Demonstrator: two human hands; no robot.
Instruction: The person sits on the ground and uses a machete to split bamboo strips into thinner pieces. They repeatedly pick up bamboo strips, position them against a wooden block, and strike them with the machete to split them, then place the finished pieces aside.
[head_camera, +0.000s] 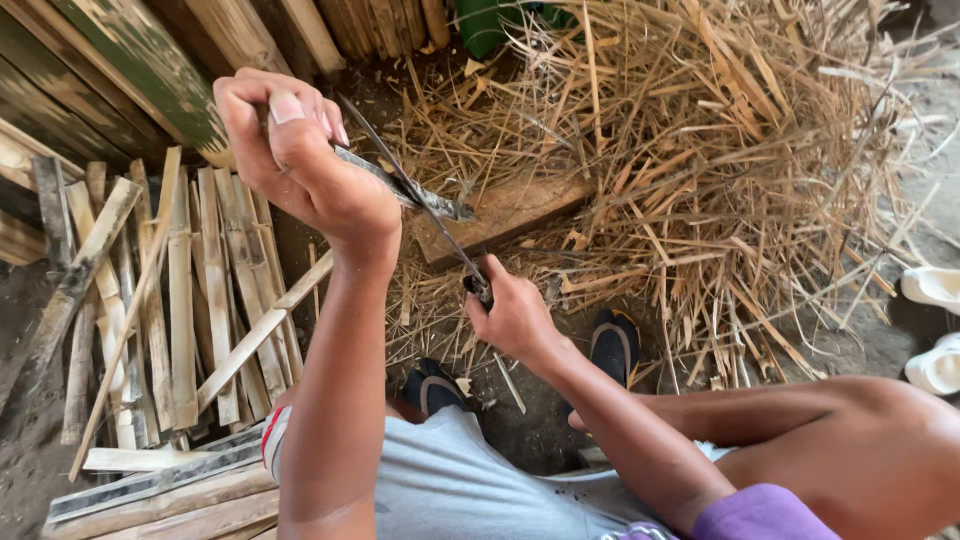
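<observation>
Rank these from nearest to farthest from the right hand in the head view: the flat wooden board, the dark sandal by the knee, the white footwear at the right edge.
From the right hand:
1. Flat wooden board, just above the hand, under the straw.
2. Dark sandal, to its right; close to the board's rank, though it looks slightly farther.
3. White footwear, far off at the right edge.
</observation>
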